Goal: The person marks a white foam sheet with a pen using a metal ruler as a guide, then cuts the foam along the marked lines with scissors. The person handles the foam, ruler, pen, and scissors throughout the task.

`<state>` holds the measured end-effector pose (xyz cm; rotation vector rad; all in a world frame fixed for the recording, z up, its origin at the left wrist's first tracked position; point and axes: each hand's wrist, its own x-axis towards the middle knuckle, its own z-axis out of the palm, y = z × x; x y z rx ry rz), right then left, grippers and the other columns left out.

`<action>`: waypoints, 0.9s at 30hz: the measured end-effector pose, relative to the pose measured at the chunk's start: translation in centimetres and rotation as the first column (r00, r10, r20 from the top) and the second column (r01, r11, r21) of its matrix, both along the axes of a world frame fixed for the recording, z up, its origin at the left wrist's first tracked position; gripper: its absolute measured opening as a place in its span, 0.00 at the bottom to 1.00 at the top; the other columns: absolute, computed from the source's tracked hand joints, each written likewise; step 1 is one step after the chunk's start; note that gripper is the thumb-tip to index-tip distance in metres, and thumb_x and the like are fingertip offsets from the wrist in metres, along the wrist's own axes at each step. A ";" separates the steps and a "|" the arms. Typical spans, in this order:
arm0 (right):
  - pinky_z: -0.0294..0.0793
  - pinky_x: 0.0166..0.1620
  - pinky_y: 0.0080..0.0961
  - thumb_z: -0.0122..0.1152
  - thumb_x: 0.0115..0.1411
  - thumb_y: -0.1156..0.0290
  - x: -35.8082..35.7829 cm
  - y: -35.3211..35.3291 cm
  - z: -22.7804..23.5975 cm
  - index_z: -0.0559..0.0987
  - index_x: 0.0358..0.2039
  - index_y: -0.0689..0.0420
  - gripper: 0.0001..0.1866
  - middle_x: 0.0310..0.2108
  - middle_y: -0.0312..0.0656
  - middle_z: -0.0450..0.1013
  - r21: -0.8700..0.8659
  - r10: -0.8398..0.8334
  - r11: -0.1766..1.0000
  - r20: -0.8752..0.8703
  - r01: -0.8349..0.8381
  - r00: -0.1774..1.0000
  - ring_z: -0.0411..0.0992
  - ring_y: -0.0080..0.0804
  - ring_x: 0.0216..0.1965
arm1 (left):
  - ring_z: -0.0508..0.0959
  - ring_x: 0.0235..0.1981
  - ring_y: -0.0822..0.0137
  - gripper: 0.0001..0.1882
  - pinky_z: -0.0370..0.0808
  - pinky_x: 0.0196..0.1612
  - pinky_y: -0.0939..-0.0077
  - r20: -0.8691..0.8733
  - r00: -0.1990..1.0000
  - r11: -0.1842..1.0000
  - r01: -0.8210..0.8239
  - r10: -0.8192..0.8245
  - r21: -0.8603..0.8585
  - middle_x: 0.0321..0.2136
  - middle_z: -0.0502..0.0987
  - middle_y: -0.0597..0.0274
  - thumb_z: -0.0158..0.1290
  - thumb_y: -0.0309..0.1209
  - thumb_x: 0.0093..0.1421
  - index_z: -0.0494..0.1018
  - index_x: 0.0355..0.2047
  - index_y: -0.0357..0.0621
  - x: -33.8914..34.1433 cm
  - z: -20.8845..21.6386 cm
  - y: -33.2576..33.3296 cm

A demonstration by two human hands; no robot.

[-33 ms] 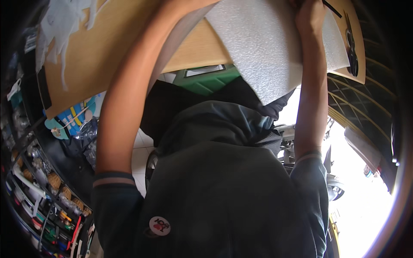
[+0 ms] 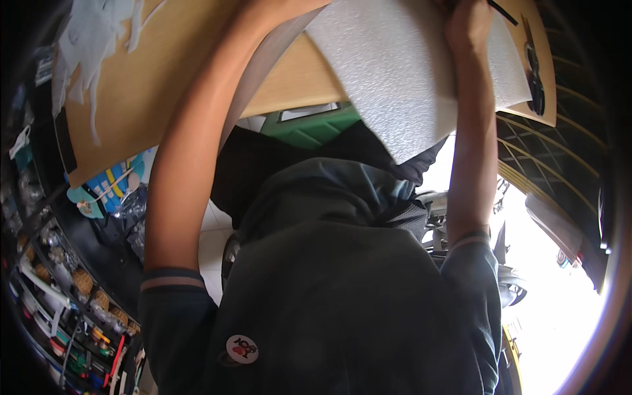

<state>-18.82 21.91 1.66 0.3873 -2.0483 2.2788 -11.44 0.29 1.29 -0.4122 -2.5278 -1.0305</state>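
A silvery-white foam sheet (image 2: 388,72) lies over the wooden table, and its pointed corner hangs past the near edge toward my lap. My right hand (image 2: 469,27) is on the right part of the sheet, its fingers curled closed. From it sticks out a slim black stick-shaped tool (image 2: 504,12), whose tip is out of sight. My left hand (image 2: 296,5) is at the top edge of the picture, its fingers cut off. Beside my left forearm, a greyish flap of sheet (image 2: 266,59) bends down over the table edge. Black-handled scissors (image 2: 535,79) lie to the right of the sheet.
Torn white film (image 2: 89,59) lies on the wooden tabletop (image 2: 151,85) at the left. A green stool (image 2: 309,128) stands under the table. Shelves with small goods (image 2: 72,296) line the left side; a dark rack (image 2: 553,145) is at the right, near a parked motorbike (image 2: 507,280).
The whole view has shifted slightly, so the table and sheet appear a little farther left. My right hand has moved slightly left with the black tool.
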 end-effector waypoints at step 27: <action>0.73 0.35 0.25 0.52 0.67 0.66 0.6 -1.8 0.5 0.82 0.34 0.63 0.15 0.25 0.43 0.79 0.465 -0.106 0.874 -0.098 0.140 0.989 0.75 0.26 0.28 | 0.78 0.29 0.62 0.09 0.67 0.35 0.65 -0.022 1.000 0.991 -0.022 0.019 -0.135 0.26 0.79 0.65 0.57 0.31 0.58 0.80 0.39 0.48 -0.3 -0.3 -1.2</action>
